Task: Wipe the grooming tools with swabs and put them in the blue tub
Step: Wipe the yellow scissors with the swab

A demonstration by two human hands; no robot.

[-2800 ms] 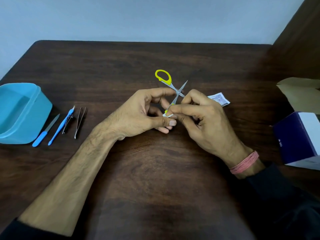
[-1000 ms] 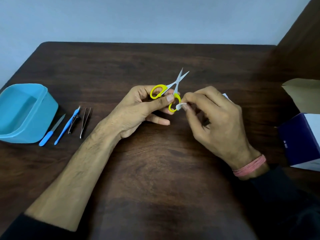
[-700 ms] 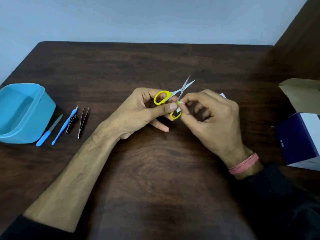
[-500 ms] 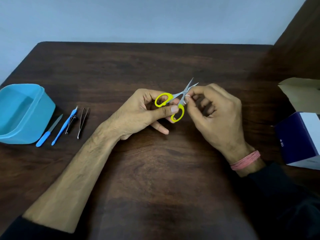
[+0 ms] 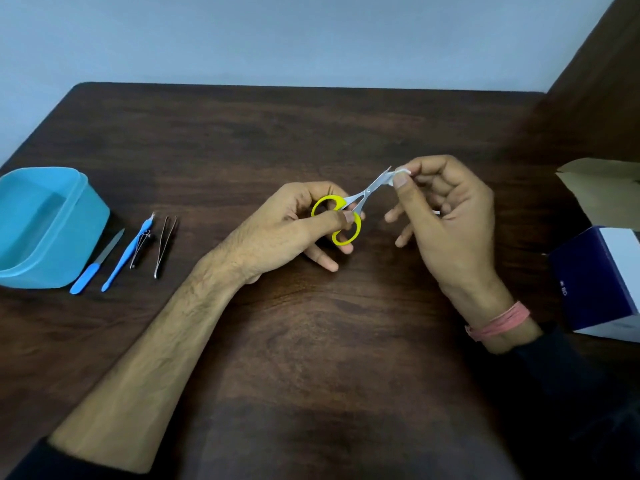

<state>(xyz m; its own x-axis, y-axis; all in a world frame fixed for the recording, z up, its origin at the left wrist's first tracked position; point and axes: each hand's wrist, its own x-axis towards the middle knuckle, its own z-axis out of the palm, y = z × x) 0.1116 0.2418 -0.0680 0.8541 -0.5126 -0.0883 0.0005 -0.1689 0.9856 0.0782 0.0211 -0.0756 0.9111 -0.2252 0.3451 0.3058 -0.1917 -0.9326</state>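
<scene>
Small scissors [image 5: 349,213] with yellow handles and steel blades are held above the middle of the table. My left hand [image 5: 291,226] grips the yellow handles, blades pointing up and right. My right hand [image 5: 446,216] pinches a white swab [image 5: 398,174] between thumb and forefinger, against the blade tips. The blue tub [image 5: 45,223] stands at the left edge and looks empty. Beside it lie a blue-handled nail file [image 5: 95,263], a blue cuticle tool [image 5: 130,252], a small clipper [image 5: 142,249] and steel tweezers [image 5: 166,244].
A dark blue and white box [image 5: 599,282] stands at the right edge, with an open cardboard flap [image 5: 602,192] behind it. The dark wooden table [image 5: 311,358] stretches bare toward me. A brown panel rises at the far right.
The scissors were turned round in my left hand so the handles sit in my grip. My right hand slid the swab from the handles up along the blades to the tips.
</scene>
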